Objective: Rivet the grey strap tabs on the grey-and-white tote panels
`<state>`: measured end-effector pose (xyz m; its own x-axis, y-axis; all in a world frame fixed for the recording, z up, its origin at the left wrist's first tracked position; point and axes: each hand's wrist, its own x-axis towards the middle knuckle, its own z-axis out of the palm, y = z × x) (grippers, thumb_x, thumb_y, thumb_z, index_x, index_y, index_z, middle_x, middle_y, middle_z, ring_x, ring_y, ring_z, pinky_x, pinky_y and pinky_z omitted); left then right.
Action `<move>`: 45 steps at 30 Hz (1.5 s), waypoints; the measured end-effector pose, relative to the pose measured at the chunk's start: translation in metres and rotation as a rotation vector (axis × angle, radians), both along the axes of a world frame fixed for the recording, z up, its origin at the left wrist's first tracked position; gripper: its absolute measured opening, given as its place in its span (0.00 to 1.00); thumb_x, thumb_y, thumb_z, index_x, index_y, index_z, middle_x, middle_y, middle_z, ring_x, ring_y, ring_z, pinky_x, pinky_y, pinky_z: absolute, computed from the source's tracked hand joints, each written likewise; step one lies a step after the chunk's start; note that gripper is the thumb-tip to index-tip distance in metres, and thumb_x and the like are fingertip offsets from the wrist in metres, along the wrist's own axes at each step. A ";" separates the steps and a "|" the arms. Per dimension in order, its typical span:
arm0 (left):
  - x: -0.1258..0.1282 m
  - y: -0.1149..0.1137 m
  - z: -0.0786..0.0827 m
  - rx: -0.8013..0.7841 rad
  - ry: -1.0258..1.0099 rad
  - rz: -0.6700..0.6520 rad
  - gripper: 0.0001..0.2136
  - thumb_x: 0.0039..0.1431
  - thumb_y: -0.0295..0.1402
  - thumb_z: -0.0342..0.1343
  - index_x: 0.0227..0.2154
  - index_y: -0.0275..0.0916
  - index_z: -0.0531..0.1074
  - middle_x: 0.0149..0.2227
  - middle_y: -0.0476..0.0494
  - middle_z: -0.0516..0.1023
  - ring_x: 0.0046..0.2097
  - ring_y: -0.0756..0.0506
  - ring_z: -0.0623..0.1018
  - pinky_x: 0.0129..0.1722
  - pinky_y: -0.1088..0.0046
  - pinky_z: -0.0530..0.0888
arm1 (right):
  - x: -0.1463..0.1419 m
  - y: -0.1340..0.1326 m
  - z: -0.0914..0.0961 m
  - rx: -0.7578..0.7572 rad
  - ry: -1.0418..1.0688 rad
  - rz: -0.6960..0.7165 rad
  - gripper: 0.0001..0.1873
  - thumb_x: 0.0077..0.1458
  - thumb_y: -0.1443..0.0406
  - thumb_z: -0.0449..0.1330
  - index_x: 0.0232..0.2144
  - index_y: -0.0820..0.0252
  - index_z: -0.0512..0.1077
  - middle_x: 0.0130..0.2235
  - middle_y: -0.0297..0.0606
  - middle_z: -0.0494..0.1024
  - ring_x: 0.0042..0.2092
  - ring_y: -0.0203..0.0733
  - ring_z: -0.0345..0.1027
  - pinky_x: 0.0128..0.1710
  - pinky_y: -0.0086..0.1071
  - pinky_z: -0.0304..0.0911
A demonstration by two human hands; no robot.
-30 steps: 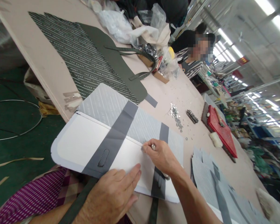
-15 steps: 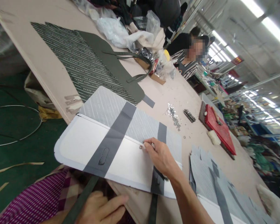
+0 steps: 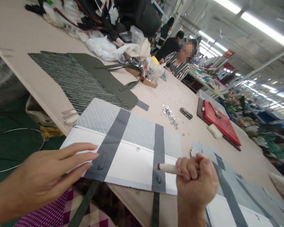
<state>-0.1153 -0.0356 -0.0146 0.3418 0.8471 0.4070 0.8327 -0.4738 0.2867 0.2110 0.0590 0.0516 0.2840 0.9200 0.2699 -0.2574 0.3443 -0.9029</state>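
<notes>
A bag panel [image 3: 130, 164], white below and grey printed lining above, lies at the table's edge with two dark grey strips across it. Dark green straps [image 3: 88, 197] hang from its near edge. A small metal snap part [image 3: 137, 149] sits near the seam, between the strips. My left hand [image 3: 52, 171] hovers at the panel's left end, fingers stretched out and holding nothing, fingertips beside the left strip. My right hand [image 3: 196, 176] is a fist around a whitish stick with a brown tip [image 3: 169, 168], which points left over the right strip.
A dark green striped panel with a strap handle [image 3: 85, 82] lies behind. Loose metal parts [image 3: 169, 116], a dark row of parts [image 3: 186, 113] and a red board with a hammer [image 3: 220, 121] are further right. More grey panels [image 3: 246, 189] overlap at right. A person [image 3: 180, 63] sits beyond.
My left hand has risen from below the panel's edge to its left end. The right hand has left the snap part, moved right and now grips the whitish stick. The view has shifted.
</notes>
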 end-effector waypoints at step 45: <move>0.094 0.090 -0.014 -0.095 0.128 -0.346 0.19 0.63 0.27 0.47 0.56 0.31 0.67 0.59 0.39 0.72 0.37 0.45 0.81 0.25 0.66 0.76 | -0.032 0.065 -0.066 -0.383 0.450 0.096 0.10 0.55 0.65 0.63 0.23 0.62 0.69 0.15 0.18 0.50 0.16 0.27 0.34 0.16 0.21 0.51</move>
<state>-0.0218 0.0549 -0.0283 0.6570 0.7048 0.2675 0.6603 -0.7092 0.2469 0.1793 0.1238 -0.0148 0.2045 0.9552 -0.2138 -0.6569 -0.0280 -0.7535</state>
